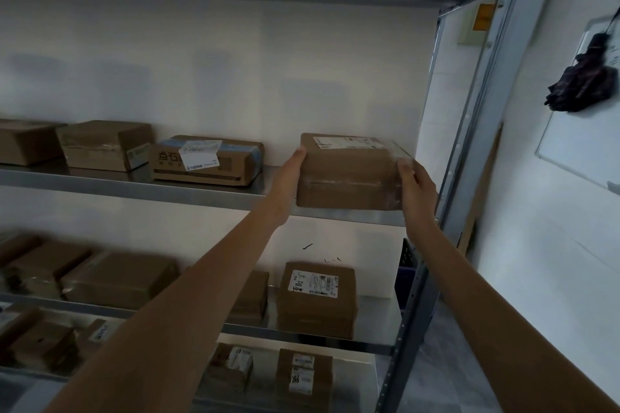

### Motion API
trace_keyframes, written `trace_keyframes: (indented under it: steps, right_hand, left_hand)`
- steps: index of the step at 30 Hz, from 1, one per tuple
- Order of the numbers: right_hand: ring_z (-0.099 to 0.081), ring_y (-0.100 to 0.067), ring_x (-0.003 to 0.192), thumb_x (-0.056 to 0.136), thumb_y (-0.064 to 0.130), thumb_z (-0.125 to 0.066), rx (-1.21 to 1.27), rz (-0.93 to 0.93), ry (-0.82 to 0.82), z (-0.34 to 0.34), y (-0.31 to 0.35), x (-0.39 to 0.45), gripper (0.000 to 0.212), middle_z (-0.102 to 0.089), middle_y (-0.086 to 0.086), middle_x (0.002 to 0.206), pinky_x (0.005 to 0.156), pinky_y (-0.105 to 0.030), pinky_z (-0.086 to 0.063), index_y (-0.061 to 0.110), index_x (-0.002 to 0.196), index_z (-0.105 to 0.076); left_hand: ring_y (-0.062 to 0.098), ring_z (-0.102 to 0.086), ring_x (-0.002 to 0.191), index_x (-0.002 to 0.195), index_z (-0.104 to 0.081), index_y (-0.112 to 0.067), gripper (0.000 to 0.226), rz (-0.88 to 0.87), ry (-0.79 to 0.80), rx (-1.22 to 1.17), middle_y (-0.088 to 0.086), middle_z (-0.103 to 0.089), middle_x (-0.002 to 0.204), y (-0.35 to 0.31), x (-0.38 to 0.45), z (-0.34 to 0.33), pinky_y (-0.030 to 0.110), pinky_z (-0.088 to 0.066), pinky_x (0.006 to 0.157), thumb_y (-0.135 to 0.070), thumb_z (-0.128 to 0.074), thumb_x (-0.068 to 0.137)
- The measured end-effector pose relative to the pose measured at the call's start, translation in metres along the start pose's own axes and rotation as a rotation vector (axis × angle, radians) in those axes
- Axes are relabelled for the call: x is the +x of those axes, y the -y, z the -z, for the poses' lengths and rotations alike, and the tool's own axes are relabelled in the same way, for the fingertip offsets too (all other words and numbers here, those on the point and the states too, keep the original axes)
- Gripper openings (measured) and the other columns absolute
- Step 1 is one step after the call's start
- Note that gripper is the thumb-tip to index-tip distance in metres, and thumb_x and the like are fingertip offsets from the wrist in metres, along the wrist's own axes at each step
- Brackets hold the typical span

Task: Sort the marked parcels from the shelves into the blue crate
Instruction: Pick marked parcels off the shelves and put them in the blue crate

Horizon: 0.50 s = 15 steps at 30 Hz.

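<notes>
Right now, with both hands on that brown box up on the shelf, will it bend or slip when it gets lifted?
The cardboard parcel probably stays stiff: its edges look square. Clear tape over its right end may feel slippery under the right hand. The left hand lies flat against its side, so squeezing from both sides should hold it.

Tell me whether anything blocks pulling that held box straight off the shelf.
Nothing visible does. The left hand and right hand grip the box by its sides at the shelf front edge. The neighbouring taped box sits apart to its left, and the upright post stands clear.
</notes>
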State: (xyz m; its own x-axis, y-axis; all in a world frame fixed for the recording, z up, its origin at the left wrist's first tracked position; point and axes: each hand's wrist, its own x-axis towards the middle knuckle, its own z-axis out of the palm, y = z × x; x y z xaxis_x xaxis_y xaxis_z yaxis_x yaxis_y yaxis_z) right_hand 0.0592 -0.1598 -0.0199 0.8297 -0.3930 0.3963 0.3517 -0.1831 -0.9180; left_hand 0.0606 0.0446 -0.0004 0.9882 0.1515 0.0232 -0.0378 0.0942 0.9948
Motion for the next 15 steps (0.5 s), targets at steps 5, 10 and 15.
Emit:
trace_keyframes:
  steps: [5,10,15]
  right_hand:
    - [-0.054,-0.024,0.118,0.100,0.045,-0.043,-0.080,0.029,0.018,0.002,-0.014,0.012,0.048,-0.057,-0.010,0.131,0.102,-0.042,-0.047,0.019,0.140,-0.050]
    - [-0.049,-0.023,0.121,0.101,0.045,-0.042,-0.132,0.035,-0.006,-0.003,-0.030,0.026,0.049,-0.053,-0.010,0.133,0.097,-0.029,-0.037,0.017,0.141,-0.048]
    - [-0.046,-0.027,0.127,0.102,0.041,-0.042,-0.175,0.052,-0.040,-0.009,-0.033,0.030,0.049,-0.047,-0.013,0.139,0.099,-0.029,-0.033,0.018,0.145,-0.042]
  left_hand:
    - [0.006,-0.054,0.077,0.081,-0.049,-0.037,0.028,0.011,-0.034,0.043,-0.011,-0.056,0.084,-0.004,0.019,-0.013,0.020,-0.039,0.057,-0.058,-0.037,0.095]
    - [0.008,-0.054,0.076,0.078,-0.049,-0.035,0.031,0.038,-0.072,0.004,-0.009,-0.056,0.082,-0.002,0.032,-0.022,0.022,-0.037,0.057,-0.059,-0.037,0.094]
    - [0.009,-0.054,0.079,0.087,-0.053,-0.031,0.028,0.062,-0.062,-0.020,-0.007,-0.057,0.086,-0.006,0.036,-0.025,0.024,-0.042,0.062,-0.053,-0.039,0.097]
